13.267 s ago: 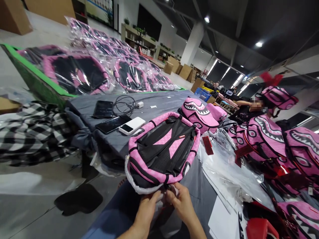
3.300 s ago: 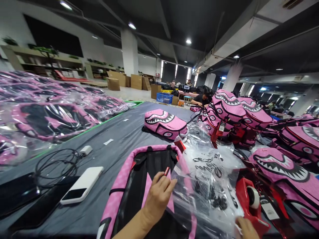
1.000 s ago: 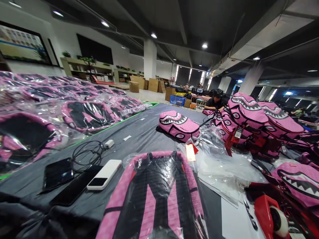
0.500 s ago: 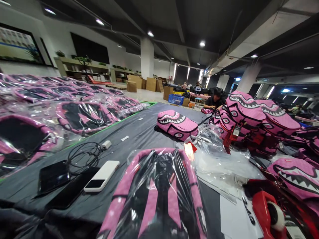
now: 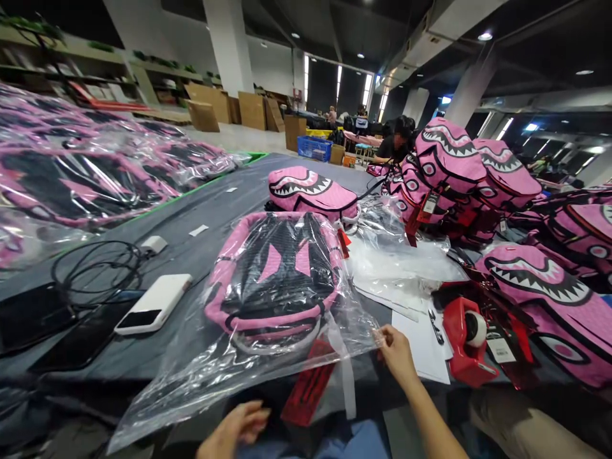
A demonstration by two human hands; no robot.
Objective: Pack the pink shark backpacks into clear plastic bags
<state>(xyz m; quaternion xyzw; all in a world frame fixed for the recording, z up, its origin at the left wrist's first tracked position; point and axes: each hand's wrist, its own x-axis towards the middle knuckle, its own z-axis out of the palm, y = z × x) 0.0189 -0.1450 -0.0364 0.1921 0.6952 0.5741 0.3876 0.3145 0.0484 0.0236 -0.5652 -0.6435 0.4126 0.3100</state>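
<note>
A pink and black backpack [image 5: 275,261] lies straps up inside a clear plastic bag [image 5: 191,389], whose mouth spreads over the table's front edge. At the right corner of that mouth, my right hand [image 5: 396,354] pinches the plastic between thumb and fingers. My left hand [image 5: 236,426] is low in front of the bag, slightly blurred, its fingers loosely stretched with nothing seen in them. A dark red tag [image 5: 308,386] and a white strip [image 5: 345,363] hang at the bag's mouth, between my hands.
On the left lie a white power bank [image 5: 153,305], black phones and a coiled cable [image 5: 95,271]. Bagged backpacks [image 5: 81,185] fill the far left. To the right are a red tape dispenser [image 5: 466,347], plastic bags [image 5: 396,261] and piled shark-mouth backpacks [image 5: 449,153]. A person [image 5: 394,146] sits behind.
My view has tilted down and turned right. Both hands have come into the picture, the right one gripping the bag's edge. The bagged backpack now lies farther from me, its lower end showing.
</note>
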